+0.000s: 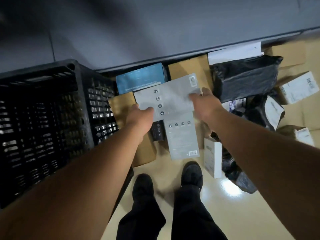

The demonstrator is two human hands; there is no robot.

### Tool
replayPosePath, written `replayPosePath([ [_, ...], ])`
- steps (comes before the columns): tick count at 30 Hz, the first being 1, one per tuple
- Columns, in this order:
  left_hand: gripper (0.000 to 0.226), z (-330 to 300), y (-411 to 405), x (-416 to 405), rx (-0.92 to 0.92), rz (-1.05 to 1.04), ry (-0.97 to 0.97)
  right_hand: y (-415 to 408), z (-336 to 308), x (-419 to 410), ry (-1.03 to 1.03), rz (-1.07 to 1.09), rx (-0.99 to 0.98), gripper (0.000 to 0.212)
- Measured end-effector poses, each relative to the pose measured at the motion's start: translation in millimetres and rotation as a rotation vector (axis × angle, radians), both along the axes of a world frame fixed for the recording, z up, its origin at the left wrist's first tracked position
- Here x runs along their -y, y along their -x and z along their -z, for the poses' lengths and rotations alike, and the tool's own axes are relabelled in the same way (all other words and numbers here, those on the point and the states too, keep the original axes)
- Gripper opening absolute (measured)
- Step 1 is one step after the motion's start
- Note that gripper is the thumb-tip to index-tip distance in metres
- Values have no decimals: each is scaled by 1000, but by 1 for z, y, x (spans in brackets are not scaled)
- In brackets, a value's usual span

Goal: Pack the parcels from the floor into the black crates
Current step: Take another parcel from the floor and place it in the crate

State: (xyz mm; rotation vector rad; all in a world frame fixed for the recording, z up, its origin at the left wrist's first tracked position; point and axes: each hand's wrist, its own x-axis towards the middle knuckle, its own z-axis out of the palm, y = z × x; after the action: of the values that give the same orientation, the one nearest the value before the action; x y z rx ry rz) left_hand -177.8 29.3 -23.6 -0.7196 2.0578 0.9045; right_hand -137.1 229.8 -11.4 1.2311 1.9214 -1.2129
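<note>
Down on the pale floor (230, 212), among a heap of parcels against the grey wall (155, 32), the person is bent over with both arms out, and the step in hand looks to be the pick-up: the left hand (138, 116) pinches the near-left edge of a flat grey box (171, 97), thumb on top, while the right hand (204, 103) grips its right edge, fingers curled round the far side. Whether the box has left the pile yet I cannot tell; it lies across a second grey box (181, 141) of the same sort and over brown cartons (188, 66), with a blue box (140, 78) just beyond it. The black crate (43, 118) stands just to the left, its latticed wall beside the heap, and from here its inside looks dark and I cannot make out what is in it. The next move, I'd judge, calls for lifting the box level with both hands and swinging it left over the crate's rim, laying it flat so later ones stack well. To the right lie a black bag (244, 77), a white box (213, 156) standing on edge, labelled white parcels (297, 87) and more cardboard. The floor is glossy, throwing back a light; the person's black shoes (191, 174) stand just short of the pile.
</note>
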Motion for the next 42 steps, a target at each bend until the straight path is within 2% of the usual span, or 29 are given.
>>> replayPosePath([
  [2,35,8,1,-6,-17,-66,-11,6,11,-3,11,-5,0,44],
  [6,33,19,-1,-6,-28,-133,-20,5,22,-4,71,4,10,27],
  [8,33,19,2,-4,-6,-166,-16,2,23,-5,98,31,10,34],
  [16,70,7,5,-1,101,-159,-38,-10,7,-10,179,212,30,57],
  [19,74,-10,1,0,129,-159,-60,-23,-10,-13,185,256,13,61],
  [21,67,-25,0,1,132,-164,-78,-32,-25,-14,198,290,-10,56],
  [25,27,-63,0,6,113,-164,-141,-48,-64,-11,268,378,-65,44],
  [27,18,-84,-1,13,104,-101,-163,-57,-86,-7,264,421,-77,43],
  [29,20,-109,-5,23,91,-45,-177,-66,-110,-1,254,462,-63,48],
  [34,27,-180,-21,49,68,-53,-221,-95,-186,23,249,499,-76,62],
  [39,32,-244,-44,71,34,-173,-251,-126,-263,44,290,625,-197,35],
  [42,31,-275,-58,85,25,-240,-283,-145,-299,51,314,652,-240,32],
])
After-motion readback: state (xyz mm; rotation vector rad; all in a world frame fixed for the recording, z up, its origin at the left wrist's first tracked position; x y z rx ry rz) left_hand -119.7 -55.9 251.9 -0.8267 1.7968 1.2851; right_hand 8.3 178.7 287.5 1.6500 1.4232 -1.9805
